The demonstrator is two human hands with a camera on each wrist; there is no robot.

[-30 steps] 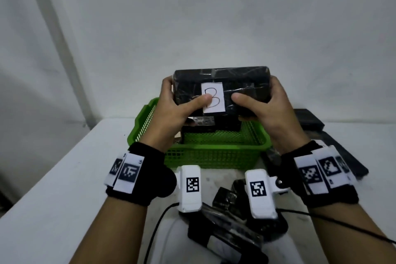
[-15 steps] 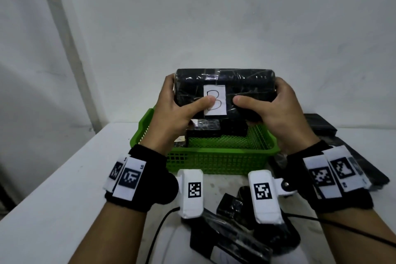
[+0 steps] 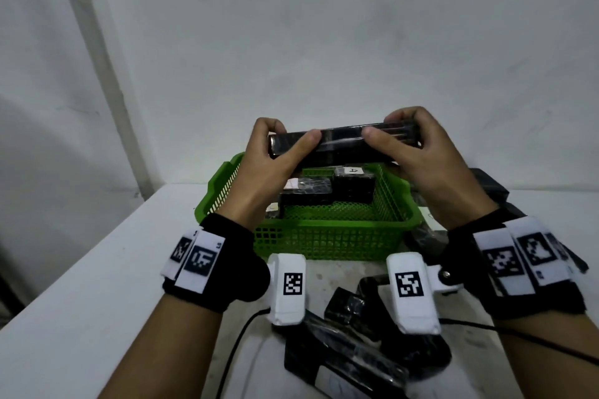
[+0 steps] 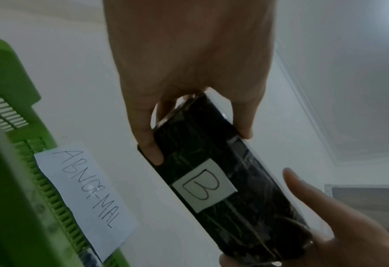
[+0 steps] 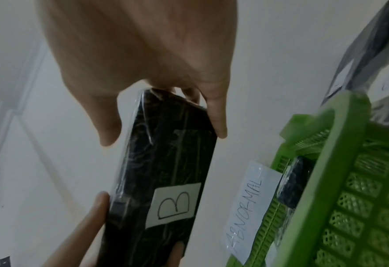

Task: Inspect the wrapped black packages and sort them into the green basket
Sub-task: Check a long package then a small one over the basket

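Green basket (image 3: 327, 236) — black packages (image 3: 324, 191) inside.

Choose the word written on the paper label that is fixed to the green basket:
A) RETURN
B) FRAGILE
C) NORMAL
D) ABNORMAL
D: in the left wrist view the white paper label on the wall of the green basket reads "ABNORMAL" in handwriting, and the right wrist view shows the same word.
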